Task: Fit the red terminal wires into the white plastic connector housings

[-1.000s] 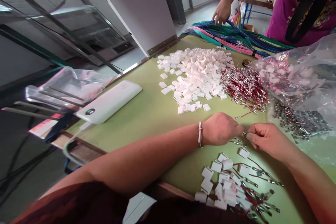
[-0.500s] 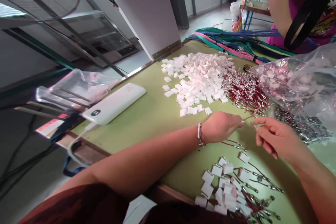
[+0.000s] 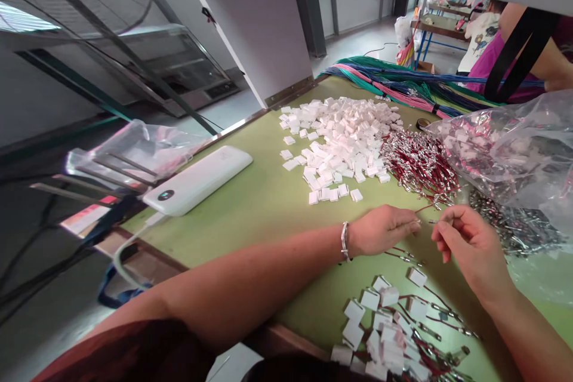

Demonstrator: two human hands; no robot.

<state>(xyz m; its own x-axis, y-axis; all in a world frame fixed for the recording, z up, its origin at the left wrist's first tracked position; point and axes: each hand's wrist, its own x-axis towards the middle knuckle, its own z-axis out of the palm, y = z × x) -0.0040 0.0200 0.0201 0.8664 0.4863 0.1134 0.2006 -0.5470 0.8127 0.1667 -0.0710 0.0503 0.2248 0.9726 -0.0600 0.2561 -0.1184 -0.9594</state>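
My left hand, with a bracelet at the wrist, pinches a short dark red wire whose metal terminal shows at the fingertips. Facing it across a small gap, my right hand has thumb and forefinger pinched on a small metal terminal. Just beyond both hands lies a heap of short red wires with metal ends. Below them, a pile of white plastic housings has red wires and metal terminals attached. A few loose wires rest under my left hand.
A large heap of white housings covers the table's far part. Clear plastic bags and small dark metal parts lie right. A white power bank sits left. Behind are cable bundles and a person's arm.
My right hand has turned, its fingers curling closer together around the small terminal. My left hand stays nearly in place, still pinching the wire. The view has shifted slightly; the person behind has moved right.
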